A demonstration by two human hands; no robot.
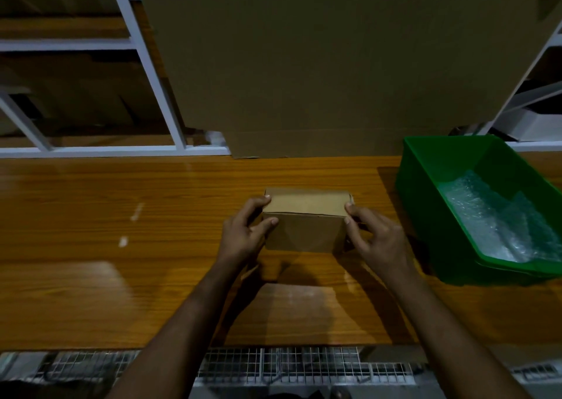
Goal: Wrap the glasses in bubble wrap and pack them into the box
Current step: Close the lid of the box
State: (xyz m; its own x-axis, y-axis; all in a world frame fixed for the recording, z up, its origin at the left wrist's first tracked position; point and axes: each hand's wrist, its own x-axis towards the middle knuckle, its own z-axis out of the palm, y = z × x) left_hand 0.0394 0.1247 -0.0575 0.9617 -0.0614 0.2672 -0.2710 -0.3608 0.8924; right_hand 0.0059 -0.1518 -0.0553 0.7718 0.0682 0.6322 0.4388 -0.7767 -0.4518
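Note:
A small brown cardboard box (307,219) stands closed on the wooden table (121,246), in the middle of the view. My left hand (243,231) grips its left end, thumb on the front face and fingers on the top edge. My right hand (375,237) grips the right end the same way. Bubble wrap (498,222) lies in the bottom of a green plastic bin (425,191) at the right. No glasses are visible.
A large sheet of cardboard (319,64) stands upright behind the table. White metal shelving (152,64) rises at the back left and right. A wire mesh rack (289,365) runs below the table's front edge.

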